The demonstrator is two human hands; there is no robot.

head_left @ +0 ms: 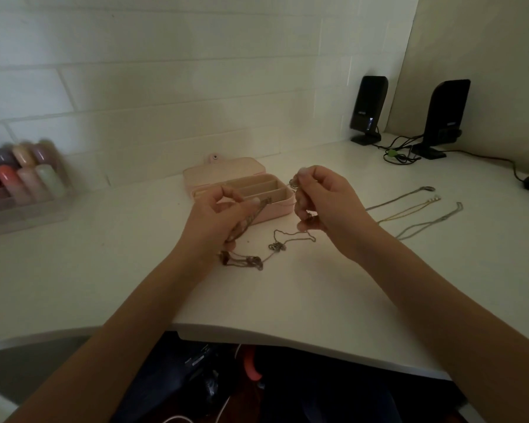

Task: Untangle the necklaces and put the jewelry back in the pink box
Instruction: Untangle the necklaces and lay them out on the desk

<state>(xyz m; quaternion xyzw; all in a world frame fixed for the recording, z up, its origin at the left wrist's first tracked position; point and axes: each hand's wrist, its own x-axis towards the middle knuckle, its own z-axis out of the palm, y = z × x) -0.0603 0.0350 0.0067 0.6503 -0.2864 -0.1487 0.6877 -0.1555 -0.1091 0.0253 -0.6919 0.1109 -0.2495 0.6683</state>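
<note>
1. Far left of the pink box (275, 209), against the wall, stands a clear rack of coloured bottles (22, 175) (blurred), well apart from the work.
2. The left hand (217, 215) hovers just in front of the box's left half, fingers curled round a bunch of chain (251, 218).
3. Below that hand, in front of the box, the tangled necklaces (257, 254) lie knotted on the desk (104, 270); untangling is unfinished by my reading.
4. The box sits lid back, its visible compartments apparently bare, so nothing seems put away yet.
5. The right hand (321, 206), at the box's right end, pinches a small pendant (293, 183) and chain.
6. Right of the box, three separate chains (409, 209) lie straight, likely already freed.
7. Further right stand two speakers (368, 108) and cables; the desk's front edge is near the forearms, with bare surface between.
</note>
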